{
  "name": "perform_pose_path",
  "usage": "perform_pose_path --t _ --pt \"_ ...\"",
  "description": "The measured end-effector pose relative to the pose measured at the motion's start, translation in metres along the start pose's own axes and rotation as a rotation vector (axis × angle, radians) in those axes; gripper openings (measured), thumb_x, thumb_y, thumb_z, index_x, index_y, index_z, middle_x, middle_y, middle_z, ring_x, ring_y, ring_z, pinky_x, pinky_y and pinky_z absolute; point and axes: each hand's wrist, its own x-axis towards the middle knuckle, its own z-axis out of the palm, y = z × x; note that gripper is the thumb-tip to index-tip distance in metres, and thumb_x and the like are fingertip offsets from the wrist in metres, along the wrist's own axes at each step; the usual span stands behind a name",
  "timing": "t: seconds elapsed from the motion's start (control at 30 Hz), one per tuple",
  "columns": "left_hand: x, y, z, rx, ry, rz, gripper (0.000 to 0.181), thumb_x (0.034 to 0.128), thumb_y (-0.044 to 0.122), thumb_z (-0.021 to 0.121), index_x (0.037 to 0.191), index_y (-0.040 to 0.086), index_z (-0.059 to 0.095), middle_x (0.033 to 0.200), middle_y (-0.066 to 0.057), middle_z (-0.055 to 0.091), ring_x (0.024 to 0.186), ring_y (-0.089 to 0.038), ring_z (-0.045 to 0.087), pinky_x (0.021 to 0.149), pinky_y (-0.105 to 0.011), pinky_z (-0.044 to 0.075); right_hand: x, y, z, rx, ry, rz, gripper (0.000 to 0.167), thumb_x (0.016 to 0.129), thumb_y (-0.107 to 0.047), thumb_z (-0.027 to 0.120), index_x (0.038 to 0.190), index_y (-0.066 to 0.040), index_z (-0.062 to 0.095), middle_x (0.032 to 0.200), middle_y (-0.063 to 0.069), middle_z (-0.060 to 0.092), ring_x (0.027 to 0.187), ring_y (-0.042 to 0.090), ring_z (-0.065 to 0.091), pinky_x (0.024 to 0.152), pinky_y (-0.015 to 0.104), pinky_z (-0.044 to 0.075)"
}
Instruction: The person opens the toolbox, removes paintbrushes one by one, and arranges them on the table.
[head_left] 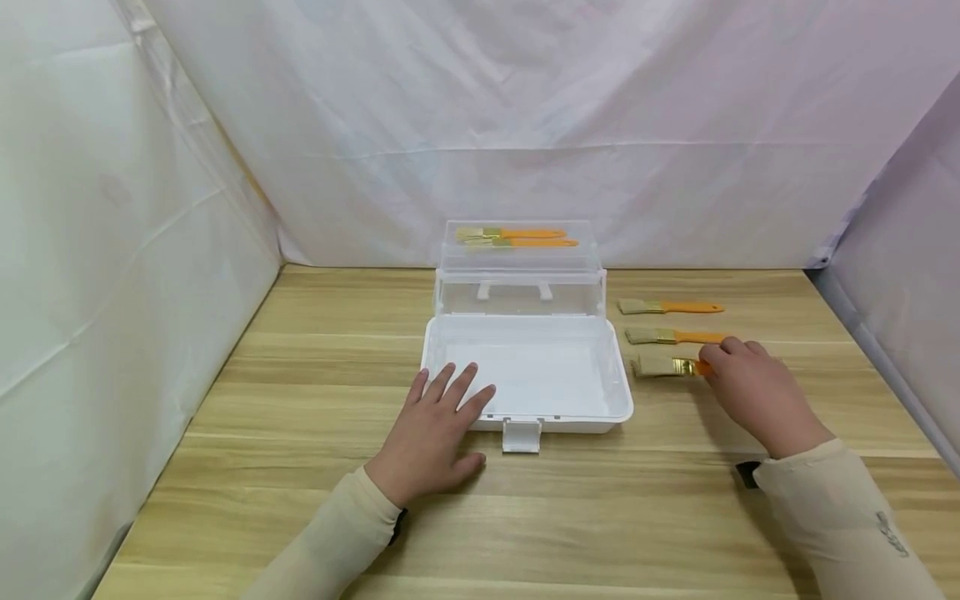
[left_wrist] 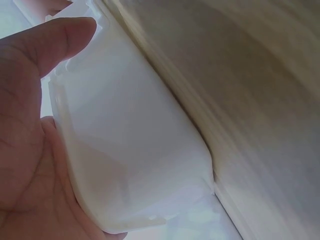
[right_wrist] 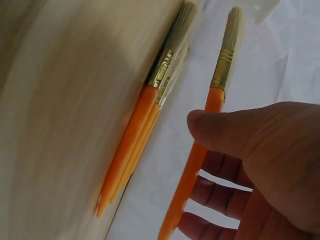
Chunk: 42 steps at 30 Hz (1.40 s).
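My right hand [head_left: 753,387] pinches the orange handle of a flat paintbrush [head_left: 678,367], raised off the table, bristles pointing left. In the right wrist view, thumb and fingers grip this paintbrush [right_wrist: 216,100] near its metal band. More paintbrushes [right_wrist: 132,135] with orange handles lie beyond it on the table, partly overlapping in that view. My left hand [head_left: 431,442] spreads its fingers over the front left corner of a white plastic box [head_left: 622,387]; in the left wrist view, the palm lies against the box [left_wrist: 125,115]. The box's transparent lid stands raised.
Two paintbrushes [head_left: 532,238] rest in the raised lid [head_left: 517,262] at the back. A white latch [head_left: 521,436] hangs at the box's front. The wood-patterned table [head_left: 300,375] is bordered by white cloth [head_left: 525,108] behind and at both sides.
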Motion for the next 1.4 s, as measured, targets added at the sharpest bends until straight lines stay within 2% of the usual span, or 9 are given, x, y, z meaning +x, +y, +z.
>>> perform_pose_path --t 0.2,0.3,0.5,0.73,1.03,1.4 --pt "0.000 0.001 -0.002 -0.010 0.002 0.000 0.081 0.0765 0.047 0.076 0.147 0.018 0.047 0.156 -0.015 0.036 0.138 -0.041 0.037 0.109 -0.063 0.025 -0.006 0.003 0.002 0.002 -0.184 0.022 0.014 0.087 -0.001 0.071 0.098 -0.003 0.063 0.088 0.014 0.059 0.076 0.035 0.056 0.062 0.053 0.050" --pt "-0.001 0.001 -0.003 -0.014 0.002 0.002 0.081 0.0765 0.047 0.076 0.147 0.018 0.048 0.156 -0.015 0.036 0.138 -0.041 0.037 0.109 -0.064 0.025 -0.007 0.004 0.004 0.002 -0.229 0.002 0.013 0.088 0.000 0.069 0.098 -0.004 0.063 0.089 0.013 0.059 0.078 0.035 0.057 0.064 0.053 0.050" --pt "0.000 0.001 -0.004 -0.016 -0.006 0.005 0.081 0.0771 0.046 0.076 0.147 0.018 0.047 0.156 -0.015 0.036 0.138 -0.041 0.037 0.109 -0.063 0.025 -0.008 0.005 0.010 0.016 -0.219 -0.028 0.012 0.087 -0.002 0.072 0.091 -0.007 0.062 0.082 0.006 0.056 0.074 0.030 0.055 0.066 0.049 0.049" --pt "0.000 0.001 -0.003 -0.012 -0.007 0.005 0.081 0.0773 0.047 0.075 0.147 0.018 0.047 0.156 -0.015 0.036 0.138 -0.041 0.037 0.109 -0.063 0.025 -0.009 0.005 0.013 0.026 -0.221 -0.020 0.015 0.086 -0.002 0.072 0.083 -0.010 0.060 0.076 0.003 0.053 0.068 0.026 0.052 0.064 0.047 0.047" --pt "0.000 0.000 -0.001 -0.004 -0.004 0.001 0.081 0.0768 0.048 0.075 0.147 0.018 0.047 0.156 -0.014 0.035 0.138 -0.041 0.037 0.110 -0.063 0.024 -0.012 0.004 0.016 0.030 -0.218 -0.002 0.012 0.086 -0.001 0.071 0.085 -0.009 0.062 0.078 0.005 0.055 0.070 0.027 0.054 0.064 0.049 0.048" --pt "0.000 0.001 -0.002 -0.014 0.006 0.000 0.081 0.0761 0.047 0.076 0.146 0.018 0.048 0.155 -0.015 0.037 0.137 -0.041 0.038 0.109 -0.063 0.025 -0.016 0.002 0.012 0.017 -0.180 -0.025 0.014 0.084 -0.002 0.075 0.086 -0.009 0.063 0.079 0.006 0.057 0.071 0.026 0.056 0.063 0.048 0.049"
